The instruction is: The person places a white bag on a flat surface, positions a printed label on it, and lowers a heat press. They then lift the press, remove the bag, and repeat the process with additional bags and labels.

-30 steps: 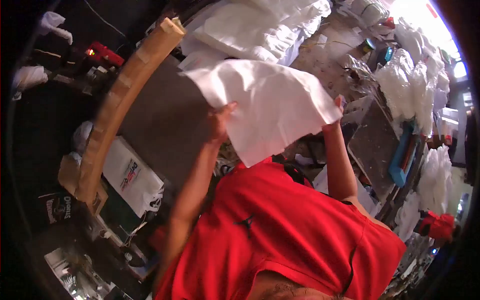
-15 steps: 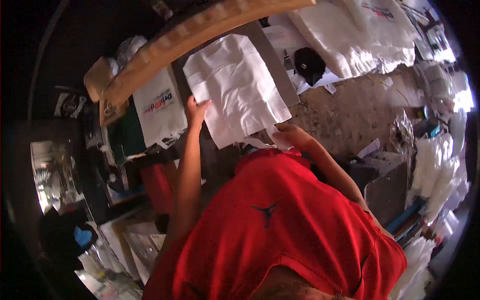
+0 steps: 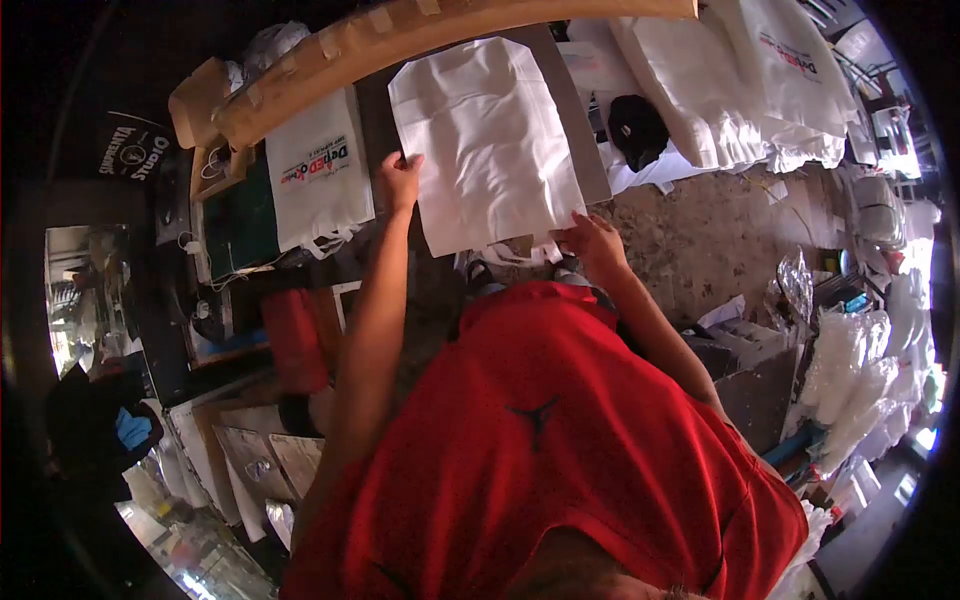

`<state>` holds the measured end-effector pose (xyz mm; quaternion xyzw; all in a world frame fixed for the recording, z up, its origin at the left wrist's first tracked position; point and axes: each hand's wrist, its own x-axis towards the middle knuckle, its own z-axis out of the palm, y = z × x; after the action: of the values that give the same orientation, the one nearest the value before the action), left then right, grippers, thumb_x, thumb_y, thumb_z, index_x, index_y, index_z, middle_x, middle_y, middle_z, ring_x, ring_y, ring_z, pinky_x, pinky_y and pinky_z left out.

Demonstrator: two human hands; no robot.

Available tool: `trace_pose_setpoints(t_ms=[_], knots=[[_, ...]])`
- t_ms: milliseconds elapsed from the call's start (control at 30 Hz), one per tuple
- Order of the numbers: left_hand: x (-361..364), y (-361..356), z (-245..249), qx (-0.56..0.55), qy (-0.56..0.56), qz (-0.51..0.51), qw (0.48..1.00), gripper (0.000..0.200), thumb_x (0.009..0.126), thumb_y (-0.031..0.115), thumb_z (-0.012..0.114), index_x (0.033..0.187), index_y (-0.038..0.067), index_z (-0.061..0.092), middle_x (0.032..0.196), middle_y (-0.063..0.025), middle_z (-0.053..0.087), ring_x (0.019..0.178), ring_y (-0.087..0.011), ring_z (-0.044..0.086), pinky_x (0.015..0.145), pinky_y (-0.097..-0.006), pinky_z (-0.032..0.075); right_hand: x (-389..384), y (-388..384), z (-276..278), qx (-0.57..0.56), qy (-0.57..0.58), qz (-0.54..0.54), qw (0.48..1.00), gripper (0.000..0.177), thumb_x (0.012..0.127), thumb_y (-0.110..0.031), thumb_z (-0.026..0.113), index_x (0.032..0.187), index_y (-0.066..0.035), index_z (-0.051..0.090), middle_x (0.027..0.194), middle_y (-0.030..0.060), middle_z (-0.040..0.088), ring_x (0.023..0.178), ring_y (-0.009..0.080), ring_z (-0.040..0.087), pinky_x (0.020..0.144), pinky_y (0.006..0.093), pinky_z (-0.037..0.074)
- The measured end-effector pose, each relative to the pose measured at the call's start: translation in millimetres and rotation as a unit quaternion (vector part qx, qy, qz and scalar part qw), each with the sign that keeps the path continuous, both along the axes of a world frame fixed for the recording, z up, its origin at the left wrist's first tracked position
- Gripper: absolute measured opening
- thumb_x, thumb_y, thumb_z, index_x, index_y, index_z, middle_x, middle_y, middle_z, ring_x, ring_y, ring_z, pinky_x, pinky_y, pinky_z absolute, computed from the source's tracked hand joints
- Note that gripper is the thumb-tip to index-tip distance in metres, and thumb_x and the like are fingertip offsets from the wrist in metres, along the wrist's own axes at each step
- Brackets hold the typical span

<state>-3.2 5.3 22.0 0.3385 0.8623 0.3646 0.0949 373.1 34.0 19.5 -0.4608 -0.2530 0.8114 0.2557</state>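
A plain white cloth bag [image 3: 490,150] lies spread on a flat dark board [image 3: 575,95], its surface softly wrinkled. Its strap-like handles [image 3: 515,256] hang past the lower edge. My left hand [image 3: 402,182] is at the bag's left edge, thumb and fingers closed on the rim. At the lower right corner, my right hand [image 3: 592,243] pinches the bag's edge, its fingers partly hidden by the hand itself. Left of the board lies a printed white bag [image 3: 320,180] with red and dark lettering.
A long brown cardboard-like bar [image 3: 450,30] spans the far side above the board. More printed white bags [image 3: 700,90] are piled at the far right, beside a black cap-like item [image 3: 638,132]. Clear plastic packs [image 3: 850,360] crowd the right side. A red object [image 3: 295,340] stands at lower left.
The white bag now lies flatter and straighter on the board. My right hand has moved from a loose strip below the bag to its lower right corner. The view has shifted slightly.
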Motion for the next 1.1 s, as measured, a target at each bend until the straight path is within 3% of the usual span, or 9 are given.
trace_pose_setpoints(t_ms=[167,333,667,867,933,967,1033,1067,1100], knots=[[-9.2,-1.5,-6.3,0.0,-0.016,-0.008,1.0,0.036,0.073,0.035,0.085,0.091,0.005,0.075,0.078,-0.0061,0.074,0.07,-0.0192,0.069,0.069,-0.0336,0.053,5.3,10.1,1.6,0.115,-0.035,-0.031,0.992,0.028,0.094,-0.02,0.066,0.109,0.004,0.063,0.09,0.0154,0.072,0.073,0.0198,0.071,0.063,0.0303,0.056],[-14.0,8.7,-8.1,-0.031,-0.012,-0.003,0.999,0.033,0.072,0.032,0.085,0.09,0.006,0.077,0.08,-0.0065,0.075,0.071,-0.018,0.069,0.069,-0.0326,0.053,2.9,13.8,6.8,0.219,-0.26,-0.006,0.94,0.027,0.09,-0.022,0.071,0.096,0.003,0.069,0.075,0.0085,0.071,0.061,0.0123,0.064,0.057,0.0263,0.051],[-17.5,7.6,-8.2,-0.004,0.004,0.013,1.0,0.032,0.071,0.032,0.085,0.082,0.004,0.077,0.076,-0.009,0.074,0.068,-0.0216,0.07,0.068,-0.0342,0.054,2.6,13.8,-0.3,0.231,-0.228,-0.006,0.946,0.025,0.09,-0.023,0.07,0.087,0.002,0.069,0.07,0.0065,0.069,0.058,0.0114,0.062,0.054,0.0266,0.048],[-14.6,-3.4,-9.4,0.071,-0.015,-0.007,0.997,0.037,0.077,0.037,0.081,0.069,0.003,0.07,0.065,-0.0063,0.068,0.059,-0.0173,0.062,0.059,-0.0346,0.047,2.0,15.6,0.5,0.234,-0.257,0.004,0.938,0.024,0.09,-0.022,0.068,0.085,0.002,0.069,0.07,0.0066,0.068,0.057,0.012,0.061,0.054,0.0266,0.048],[-16.8,-17.6,-11.9,-0.014,-0.223,-0.038,0.974,0.04,0.08,0.044,0.08,0.075,0.005,0.07,0.068,-0.0001,0.064,0.061,-0.0149,0.06,0.062,-0.0327,0.049,7.5,16.2,4.6,0.195,-0.19,0.018,0.962,0.026,0.09,-0.024,0.069,0.093,0.002,0.069,0.079,0.0082,0.07,0.066,0.0119,0.064,0.059,0.0257,0.049],[-7.2,-35.8,0.3,-0.027,-0.247,-0.046,0.968,0.044,0.082,0.048,0.077,0.071,0.008,0.064,0.064,0.0038,0.057,0.059,-0.013,0.054,0.058,-0.0304,0.046,7.7,16.0,3.4,0.192,-0.191,0.015,0.962,0.026,0.09,-0.024,0.069,0.093,0.002,0.069,0.079,0.0082,0.07,0.066,0.0119,0.064,0.059,0.0257,0.049],[20.1,-74.8,16.3,-0.043,-0.275,0.001,0.96,0.044,0.083,0.05,0.076,0.085,0.007,0.068,0.076,-0.0003,0.063,0.068,-0.0142,0.059,0.06,-0.026,0.047,4.9,17.0,0.3,0.094,-0.098,-0.011,0.991,0.029,0.091,-0.023,0.068,0.106,0.001,0.068,0.088,0.006,0.071,0.078,0.0111,0.066,0.068,0.027,0.052],[38.2,-102.7,17.9,-0.062,-0.372,0.008,0.926,0.045,0.085,0.045,0.074,0.102,0.005,0.064,0.092,-0.0037,0.063,0.086,-0.0163,0.06,0.075,-0.0299,0.049,7.2,16.1,-11.6,0.092,-0.098,-0.015,0.991,0.029,0.091,-0.023,0.068,0.106,0.001,0.068,0.088,0.006,0.071,0.078,0.0111,0.066,0.068,0.027,0.052],[55.3,-126.7,15.9,-0.079,-0.466,0.019,0.881,0.05,0.088,0.041,0.073,0.12,0.004,0.06,0.108,-0.0072,0.064,0.104,-0.0184,0.061,0.089,-0.0337,0.051,12.5,11.9,-33.0,0.261,-0.11,0.08,0.956,0.027,0.09,-0.023,0.069,0.106,-0.001,0.067,0.086,0.0038,0.069,0.077,0.0108,0.064,0.067,0.0267,0.05]])
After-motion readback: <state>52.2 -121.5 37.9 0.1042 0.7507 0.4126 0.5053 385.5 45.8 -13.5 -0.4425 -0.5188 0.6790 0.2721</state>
